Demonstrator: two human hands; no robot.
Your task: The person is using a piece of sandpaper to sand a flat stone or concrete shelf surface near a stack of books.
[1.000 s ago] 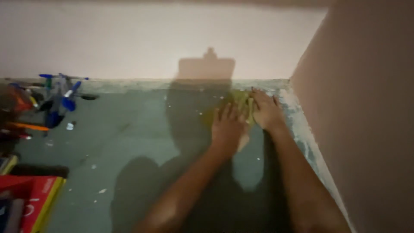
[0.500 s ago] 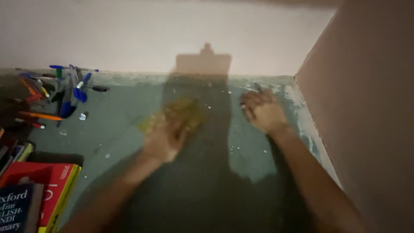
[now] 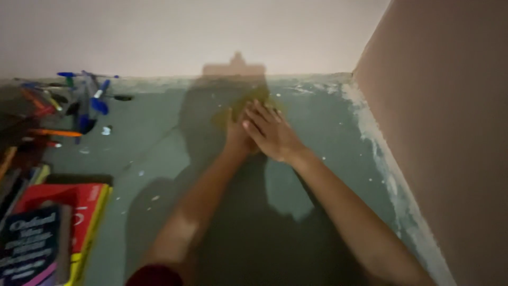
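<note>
- The desk (image 3: 159, 159), a grey-green surface speckled with pale paint flecks, meets a pale back wall (image 3: 211, 32) at its far edge and a pinkish side wall (image 3: 450, 132) at its right edge; it is dim, and the person's shadow falls across its middle.
- A stack of books (image 3: 58, 233), red on top of yellow with a dark one nearest, lies at the near left corner, out of the way of the arms.
- A loose heap of pens (image 3: 79, 103), blue, orange and green, lies at the far left edge, pointing every way.
- The right hand (image 3: 272, 132) lies flat, fingers spread and stretched toward the far edge, palm down over the left hand, as if adding weight.
- The left hand (image 3: 237, 139) is mostly hidden beneath it; how far open it is I cannot tell.
- A yellow-green cloth (image 3: 248, 100), crumpled, is pinned under both hands near the middle of the far edge. It shows only past the fingertips; its long axis seems to run along that edge, though blur makes this uncertain.
</note>
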